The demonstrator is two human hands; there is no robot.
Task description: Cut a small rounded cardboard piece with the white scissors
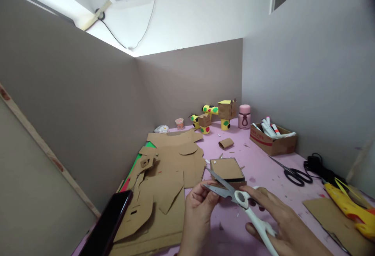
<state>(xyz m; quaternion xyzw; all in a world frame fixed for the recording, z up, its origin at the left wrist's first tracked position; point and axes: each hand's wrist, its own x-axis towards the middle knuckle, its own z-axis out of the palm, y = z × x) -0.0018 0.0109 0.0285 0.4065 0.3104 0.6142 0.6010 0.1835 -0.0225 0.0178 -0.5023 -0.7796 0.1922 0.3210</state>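
My right hand point(278, 217) is wrapped round the white handles of a pair of scissors point(240, 199), whose blades stand apart and point to the left. Close to the blade tips, my left hand point(202, 205) has its thumb and fingers pinched together. Whatever they grip is mostly hidden by the blades. A narrow brown cardboard edge point(240, 185) shows behind the scissors; I cannot tell whether it runs into my left fingers. Just beyond lies a square cardboard piece point(227, 169) with dark edges and small scraps round it.
Cut cardboard sheets point(170, 162) and a phone point(107, 221) lie left. Yellow spotted cardboard figures point(225, 124), a pink bottle point(244, 117) and a paper cup point(179, 123) stand behind. Rightward are a marker box point(274, 144), black scissors point(295, 176) and a yellow tool point(345, 205).
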